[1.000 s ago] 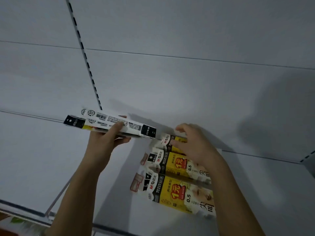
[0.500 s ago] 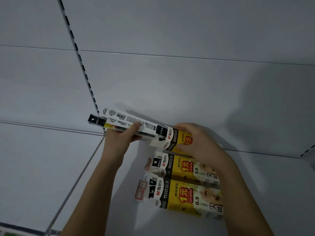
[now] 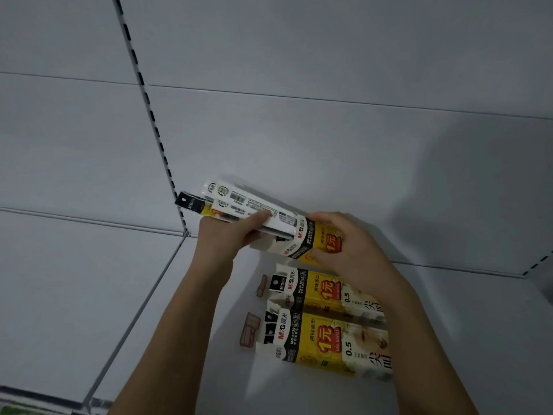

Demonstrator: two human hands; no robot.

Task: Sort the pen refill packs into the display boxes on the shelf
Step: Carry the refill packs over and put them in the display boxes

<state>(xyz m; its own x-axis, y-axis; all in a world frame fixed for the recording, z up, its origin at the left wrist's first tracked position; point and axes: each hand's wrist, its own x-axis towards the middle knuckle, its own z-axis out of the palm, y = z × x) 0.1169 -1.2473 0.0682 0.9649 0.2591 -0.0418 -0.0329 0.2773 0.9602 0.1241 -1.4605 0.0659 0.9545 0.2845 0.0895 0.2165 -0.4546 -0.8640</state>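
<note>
Head view: left hand (image 3: pixel 227 235) grips a bundle of refill packs (image 3: pixel 254 208), their near end at the open mouth of the rear display box (image 3: pixel 314 241), which the right hand (image 3: pixel 353 250) clasps. Two more display boxes (image 3: pixel 326 339) lie on the white shelf (image 3: pixel 478 324), in front of the rear one.

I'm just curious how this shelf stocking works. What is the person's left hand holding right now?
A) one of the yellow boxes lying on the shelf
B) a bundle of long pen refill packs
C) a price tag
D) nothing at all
B: the left hand has its fingers curled round the pen refill packs, whose end meets the mouth of the display box that the right hand grips.
</note>
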